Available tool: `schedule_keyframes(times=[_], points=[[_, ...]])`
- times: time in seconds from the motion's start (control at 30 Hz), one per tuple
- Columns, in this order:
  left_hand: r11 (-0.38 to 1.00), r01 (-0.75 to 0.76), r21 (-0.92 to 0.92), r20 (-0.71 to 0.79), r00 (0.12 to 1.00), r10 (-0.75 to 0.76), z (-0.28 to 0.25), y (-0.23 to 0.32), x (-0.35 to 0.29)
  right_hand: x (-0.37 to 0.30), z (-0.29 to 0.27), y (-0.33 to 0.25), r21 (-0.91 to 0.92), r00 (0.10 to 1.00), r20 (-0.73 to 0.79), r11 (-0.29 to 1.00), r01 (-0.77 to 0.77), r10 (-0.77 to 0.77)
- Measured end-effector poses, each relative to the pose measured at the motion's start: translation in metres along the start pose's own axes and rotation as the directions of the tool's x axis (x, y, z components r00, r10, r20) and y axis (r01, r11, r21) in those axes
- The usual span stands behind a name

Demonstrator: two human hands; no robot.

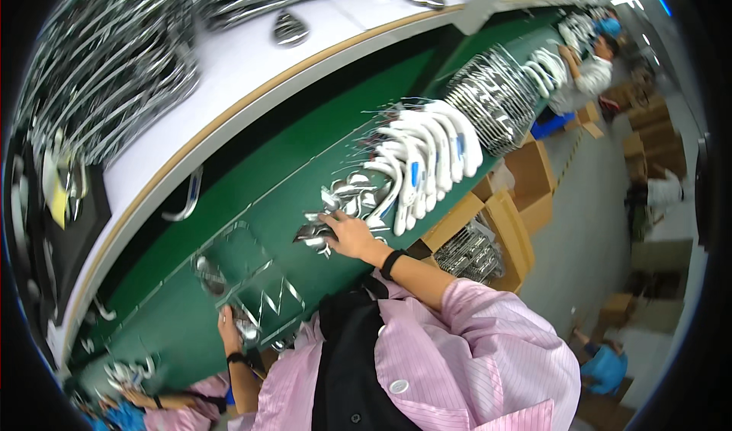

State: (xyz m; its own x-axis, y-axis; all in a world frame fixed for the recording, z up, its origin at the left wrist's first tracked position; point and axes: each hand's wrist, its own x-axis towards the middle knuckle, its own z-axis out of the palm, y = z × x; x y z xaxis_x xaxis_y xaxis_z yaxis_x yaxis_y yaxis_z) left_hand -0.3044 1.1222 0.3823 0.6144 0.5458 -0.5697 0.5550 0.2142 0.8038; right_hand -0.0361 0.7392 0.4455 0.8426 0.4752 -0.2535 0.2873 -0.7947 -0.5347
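Oval piece [208, 275]: lies on the worktop [286, 202], just beyond our left hand; its mirror-like face suggests something stiff, slippery and easily scratched, so we would hold it by the rim.
Left hand [227, 326]: low at the worktop's near edge, wrist below it, fingers curled beside a shiny piece; we cannot tell how firmly it grips.
Shiny piece [245, 327]: against the left hand, at the near edge; we judge it light and rigid, best taken by its sides.
Zigzag strip [268, 298]: flat between our hands; it looks thin and likely to flex, so we would lift it at a bend.
Dark metal piece [311, 233]: under the right fingertips, probably light and slick, with its left end free to pinch.
Right hand [354, 237]: palm down, forearm slanting in over the near edge, thumb and fingers apart around metal; we cannot tell whether they close on it.
Metal pile [357, 193]: beyond the right hand, jumbled, likely to slide.
White curved parts [435, 153]: rowed to the right, seemingly stiff, best taken mid-curve.
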Motion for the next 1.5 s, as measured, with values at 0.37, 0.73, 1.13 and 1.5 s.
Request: schedule_keyframes(times=[0.37, 0.73, 1.13, 1.5], points=[[0.492, 0.49, 0.719, -0.639, 0.744, 0.194, 0.038, -0.009, 0.02, -0.08, -0.283, 0.29, -0.168, 0.622, -0.733, 0.813, -0.557, 0.274], [0.637, -0.409, 0.653, 0.081, 0.875, 0.478, 0.292, 0.1, -0.08, -0.059, -0.334, 0.441, -0.315, 0.789, -0.394, 0.737, -0.598, 0.471], [0.676, -0.665, 0.319, 0.297, 0.747, 0.595, 0.359, 0.185, -0.117, -0.12, -0.424, 0.333, -0.272, 0.665, -0.715, 0.789, -0.551, 0.218], [-0.158, -0.964, 0.214, 0.838, 0.098, 0.536, 0.387, 0.333, -0.207, -0.171, -0.427, 0.017, -0.135, 0.995, 0.022, 0.986, 0.094, -0.092]])
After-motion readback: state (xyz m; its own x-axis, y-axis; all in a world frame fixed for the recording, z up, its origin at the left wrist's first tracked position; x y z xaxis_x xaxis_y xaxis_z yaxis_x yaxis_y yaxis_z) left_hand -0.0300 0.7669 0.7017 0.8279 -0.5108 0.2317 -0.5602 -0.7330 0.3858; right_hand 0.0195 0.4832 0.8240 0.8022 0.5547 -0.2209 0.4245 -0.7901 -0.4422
